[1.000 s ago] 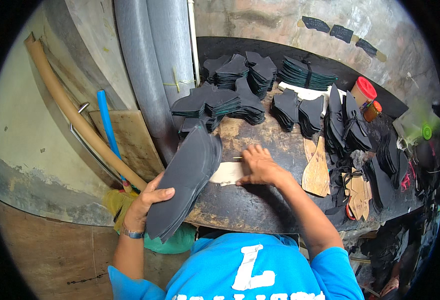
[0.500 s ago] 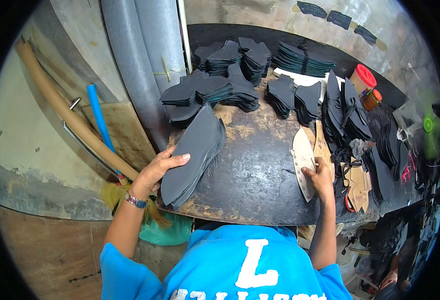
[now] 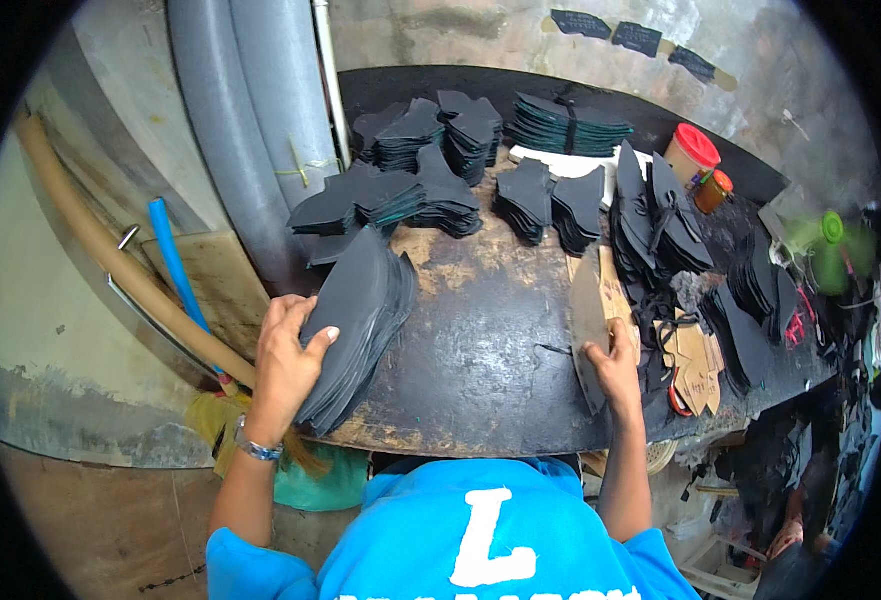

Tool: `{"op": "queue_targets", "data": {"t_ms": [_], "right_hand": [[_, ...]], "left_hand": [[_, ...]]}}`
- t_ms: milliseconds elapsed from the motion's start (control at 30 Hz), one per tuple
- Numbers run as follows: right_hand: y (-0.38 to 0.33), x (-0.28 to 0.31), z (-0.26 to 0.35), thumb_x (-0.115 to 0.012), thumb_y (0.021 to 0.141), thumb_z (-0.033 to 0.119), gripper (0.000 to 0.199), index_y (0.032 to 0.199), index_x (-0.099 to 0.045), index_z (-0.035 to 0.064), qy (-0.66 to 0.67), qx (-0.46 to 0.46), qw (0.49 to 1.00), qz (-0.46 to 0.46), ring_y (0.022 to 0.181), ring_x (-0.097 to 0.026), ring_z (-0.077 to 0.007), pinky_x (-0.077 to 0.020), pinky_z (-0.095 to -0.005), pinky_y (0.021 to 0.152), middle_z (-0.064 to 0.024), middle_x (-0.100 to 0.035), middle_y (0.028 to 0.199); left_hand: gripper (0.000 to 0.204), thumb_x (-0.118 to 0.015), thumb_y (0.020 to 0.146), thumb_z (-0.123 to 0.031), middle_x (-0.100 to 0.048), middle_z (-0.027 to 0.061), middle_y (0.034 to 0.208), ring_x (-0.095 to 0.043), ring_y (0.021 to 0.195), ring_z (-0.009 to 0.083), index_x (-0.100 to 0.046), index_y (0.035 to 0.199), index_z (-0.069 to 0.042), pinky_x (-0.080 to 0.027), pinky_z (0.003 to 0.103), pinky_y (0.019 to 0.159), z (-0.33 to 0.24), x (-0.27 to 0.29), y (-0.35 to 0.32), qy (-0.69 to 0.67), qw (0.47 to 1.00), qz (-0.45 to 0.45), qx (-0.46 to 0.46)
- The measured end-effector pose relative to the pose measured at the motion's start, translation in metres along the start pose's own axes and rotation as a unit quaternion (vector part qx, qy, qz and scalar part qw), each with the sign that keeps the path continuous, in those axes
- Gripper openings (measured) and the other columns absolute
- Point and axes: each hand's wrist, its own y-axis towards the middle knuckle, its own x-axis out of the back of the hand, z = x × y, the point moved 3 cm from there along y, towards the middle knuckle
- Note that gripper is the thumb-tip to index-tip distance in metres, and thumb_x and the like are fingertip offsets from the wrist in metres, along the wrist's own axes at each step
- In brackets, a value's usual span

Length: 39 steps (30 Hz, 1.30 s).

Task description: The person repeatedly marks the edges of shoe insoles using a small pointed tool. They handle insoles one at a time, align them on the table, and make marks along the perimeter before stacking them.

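Head view, looking down. Dark, worn bench [image 3: 480,350] with a curved near edge fills the middle of the frame; bare patch at its centre. Two grey pipes [image 3: 240,120] run up the wall at upper left. Person in a blue shirt [image 3: 480,540] at the lower edge, both forearms reaching up onto the bench.

Far half of the bench: many stacks of black cut pieces [image 3: 430,170], some flat, some leaning on edge toward the right. Near-left edge: a thick fanned stack of dark sole-shaped sheets [image 3: 365,320], partly overhanging the bench edge. Left hand [image 3: 285,365] curled over this stack, fingers on top, thumb side toward the wall, gripping it.

Right of centre: tan cardboard pattern [image 3: 590,325], sole-shaped, standing on edge and tilted. Right hand [image 3: 615,365] closed on its lower end, holding it. Loose tan cut-outs [image 3: 695,365] lie just beside it, to the right.

Red-lidded jar [image 3: 692,155] at the far right of the bench. Wristband [image 3: 258,448] on the left wrist.
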Motion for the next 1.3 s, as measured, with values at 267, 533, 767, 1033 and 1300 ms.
{"op": "queue_targets", "data": {"t_ms": [267,533,767,1033,1300], "right_hand": [[-0.022,-0.001,0.019,-0.056,0.081,0.020,0.049,0.127,-0.051,0.0048,0.277,-0.169,0.943,0.067,0.079,-0.059,-0.0128,-0.0474,-0.0246,0.068,-0.0060,-0.067,0.094],[-0.023,-0.001,0.037,-0.064,0.096,0.031,0.025,0.106,-0.050,0.0130,0.411,-0.081,0.903,0.093,0.066,-0.049,-0.0014,-0.0336,-0.0162,0.050,0.0016,-0.059,0.088],[-0.021,-0.008,0.050,-0.060,0.095,0.004,0.040,0.133,-0.047,0.0048,0.295,-0.031,0.955,0.025,0.066,-0.050,-0.0010,-0.0355,-0.0159,0.053,0.0039,-0.058,0.085],[-0.032,-0.040,0.046,-0.061,0.093,-0.001,0.051,0.140,-0.044,-0.0015,0.235,-0.062,0.966,0.090,0.073,-0.049,-0.0041,-0.0407,-0.0180,0.067,0.0030,-0.052,0.085],[-0.058,-0.107,0.046,-0.064,0.092,0.006,0.055,0.143,-0.043,-0.0014,-0.091,0.051,0.982,0.157,0.102,-0.068,-0.0304,-0.0522,-0.0372,0.087,-0.0223,-0.065,0.115]], "left_hand": [[0.027,-0.074,0.078,-0.004,-0.059,0.0143,0.094,-0.058,0.088,0.0321,-0.058,0.100,0.000,-0.047,0.041,0.081,-0.025,0.011,0.006,0.034,0.999,-0.035,-0.021],[0.032,-0.060,0.091,0.004,-0.059,0.0034,0.088,-0.056,0.078,0.0066,-0.048,0.120,-0.003,-0.048,0.022,0.072,-0.076,-0.017,-0.011,-0.389,0.917,0.030,0.084],[0.036,-0.062,0.092,0.001,-0.056,0.0117,0.121,-0.061,0.089,0.0110,-0.055,0.127,-0.002,-0.049,0.023,0.077,-0.076,-0.151,-0.046,-0.271,0.943,0.157,0.111],[0.044,-0.062,0.094,-0.024,-0.049,0.0170,0.146,-0.040,0.136,0.0310,-0.060,0.133,-0.002,-0.026,0.046,0.111,-0.053,-0.137,-0.056,0.028,0.969,0.163,-0.182],[0.056,-0.047,0.099,-0.012,-0.048,0.0153,0.148,-0.044,0.136,0.0249,-0.033,0.152,-0.003,-0.027,0.045,0.109,-0.036,-0.137,-0.055,-0.070,0.973,0.177,-0.133]]}}
